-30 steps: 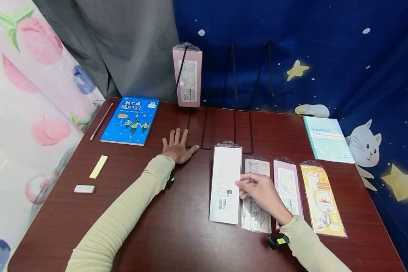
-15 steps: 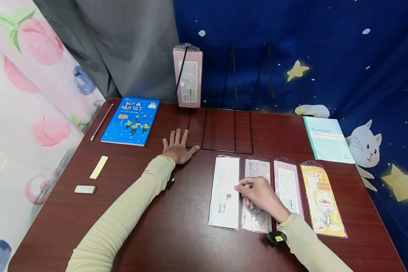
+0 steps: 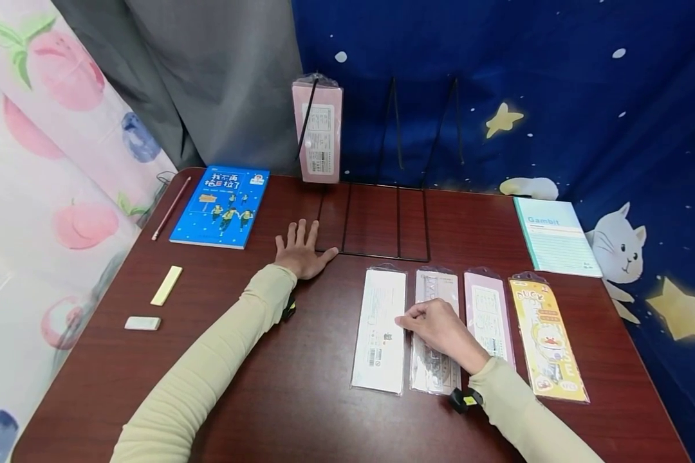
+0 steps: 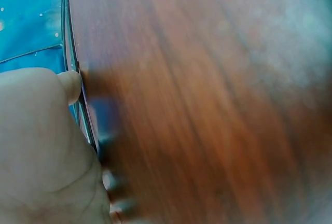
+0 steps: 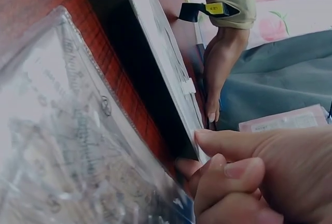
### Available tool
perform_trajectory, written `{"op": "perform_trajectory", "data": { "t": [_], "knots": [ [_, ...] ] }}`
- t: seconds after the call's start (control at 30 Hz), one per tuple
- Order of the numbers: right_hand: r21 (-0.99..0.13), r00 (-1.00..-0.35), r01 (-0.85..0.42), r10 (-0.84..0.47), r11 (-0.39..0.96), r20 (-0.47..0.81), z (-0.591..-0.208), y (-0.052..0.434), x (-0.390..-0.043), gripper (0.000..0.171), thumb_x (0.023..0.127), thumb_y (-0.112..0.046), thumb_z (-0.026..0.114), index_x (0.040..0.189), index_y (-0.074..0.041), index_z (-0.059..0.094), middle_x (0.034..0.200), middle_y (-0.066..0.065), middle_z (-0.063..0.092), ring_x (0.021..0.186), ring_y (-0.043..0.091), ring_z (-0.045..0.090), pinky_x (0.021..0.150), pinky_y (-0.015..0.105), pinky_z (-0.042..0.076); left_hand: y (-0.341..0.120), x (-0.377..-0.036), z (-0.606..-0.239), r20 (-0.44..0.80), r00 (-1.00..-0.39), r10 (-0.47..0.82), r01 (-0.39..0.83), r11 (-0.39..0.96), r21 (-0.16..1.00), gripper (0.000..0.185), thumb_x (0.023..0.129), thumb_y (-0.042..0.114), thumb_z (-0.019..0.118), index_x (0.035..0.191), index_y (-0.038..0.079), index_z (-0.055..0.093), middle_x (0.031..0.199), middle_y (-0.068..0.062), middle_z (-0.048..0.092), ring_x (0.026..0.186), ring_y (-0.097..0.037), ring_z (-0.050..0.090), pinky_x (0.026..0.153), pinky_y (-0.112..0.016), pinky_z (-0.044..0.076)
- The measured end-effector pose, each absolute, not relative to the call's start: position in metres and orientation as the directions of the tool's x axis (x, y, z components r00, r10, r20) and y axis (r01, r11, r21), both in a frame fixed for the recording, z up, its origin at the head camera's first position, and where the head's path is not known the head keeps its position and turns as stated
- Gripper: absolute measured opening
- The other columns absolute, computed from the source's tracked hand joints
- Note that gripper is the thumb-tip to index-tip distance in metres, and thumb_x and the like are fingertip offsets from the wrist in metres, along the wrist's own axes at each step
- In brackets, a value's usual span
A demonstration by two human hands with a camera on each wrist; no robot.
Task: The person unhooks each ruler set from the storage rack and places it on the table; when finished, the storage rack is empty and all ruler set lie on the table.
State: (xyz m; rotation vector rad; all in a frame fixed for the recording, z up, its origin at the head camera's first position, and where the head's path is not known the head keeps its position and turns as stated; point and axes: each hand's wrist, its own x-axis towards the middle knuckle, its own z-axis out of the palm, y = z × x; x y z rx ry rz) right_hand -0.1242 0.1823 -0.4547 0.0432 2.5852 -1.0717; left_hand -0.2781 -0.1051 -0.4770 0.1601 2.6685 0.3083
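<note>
A dark reddish wood-grain tabletop point(image 3: 301, 386) with a smooth, faintly glossy finish carries flat packets in clear, shiny plastic sleeves: a white packet point(image 3: 379, 329), a transparent packet point(image 3: 437, 373) and a yellow printed packet point(image 3: 547, 341). A thin black metal wire rack point(image 3: 382, 218) stands against soft printed cloth backdrops point(image 3: 556, 96).
</note>
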Motion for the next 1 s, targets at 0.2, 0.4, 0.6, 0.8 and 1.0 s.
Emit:
{"op": "perform_trajectory", "data": {
  "t": [0.2, 0.4, 0.6, 0.8, 1.0],
  "knots": [
    [-0.632, -0.951, 0.123, -0.092, 0.765, -0.297, -0.449, 0.182, -0.127, 0.017, 0.093, -0.029, 0.077, 0.083, -0.015, 0.082, 0.054, -0.011, 0.051, 0.052, 0.005, 0.04, 0.049, 0.023, 0.032, -0.105, -0.277, -0.476, -0.404, -0.9, 0.166, 0.07, 0.968, 0.243, 0.089, 0.104, 0.07, 0.025, 0.167, 0.019, -0.012, 0.175, -0.014, -0.014, 0.162, -0.037, -0.014, 0.128, -0.063, -0.005],
    [-0.61, -0.959, 0.12, -0.067, 0.783, -0.275, -0.435, 0.192, -0.139, 0.019, 0.095, -0.031, 0.074, 0.092, -0.015, 0.082, 0.059, -0.008, 0.052, 0.054, 0.007, 0.042, 0.051, 0.026, 0.036, -0.104, -0.279, -0.476, -0.402, -0.9, 0.171, 0.072, 0.966, 0.249, 0.088, 0.105, 0.07, 0.026, 0.167, 0.02, -0.012, 0.175, -0.014, -0.014, 0.162, -0.037, -0.014, 0.128, -0.063, -0.005],
    [-0.581, -0.993, 0.005, -0.066, 0.814, -0.101, -0.424, 0.211, -0.177, 0.034, 0.097, -0.036, 0.074, 0.118, -0.01, 0.075, 0.096, 0.008, 0.073, 0.077, 0.021, 0.063, 0.065, 0.035, 0.05, -0.107, -0.284, -0.484, -0.408, -0.897, 0.169, 0.075, 0.969, 0.236, 0.09, 0.103, 0.072, 0.024, 0.167, 0.02, -0.013, 0.175, -0.013, -0.016, 0.162, -0.037, -0.015, 0.128, -0.064, -0.003],
    [-0.5, -0.988, -0.023, -0.097, 0.866, -0.123, -0.436, 0.223, -0.22, 0.075, 0.097, -0.042, 0.072, 0.154, 0.0, 0.046, 0.157, 0.024, 0.044, 0.146, 0.041, 0.039, 0.116, 0.06, 0.039, -0.108, -0.285, -0.488, -0.408, -0.895, 0.18, 0.083, 0.966, 0.243, 0.092, 0.102, 0.074, 0.026, 0.167, 0.02, -0.011, 0.175, -0.014, -0.014, 0.162, -0.038, -0.013, 0.127, -0.066, -0.002],
    [-0.432, -0.974, -0.007, -0.104, 0.902, -0.201, -0.457, 0.22, -0.247, 0.104, 0.093, -0.057, 0.07, 0.163, 0.003, 0.023, 0.172, 0.024, 0.017, 0.159, 0.044, 0.015, 0.127, 0.06, 0.02, -0.109, -0.285, -0.49, -0.402, -0.898, 0.177, 0.076, 0.964, 0.254, 0.092, 0.103, 0.073, 0.028, 0.167, 0.02, -0.011, 0.175, -0.014, -0.013, 0.162, -0.038, -0.012, 0.127, -0.066, -0.002]
  ]
}}
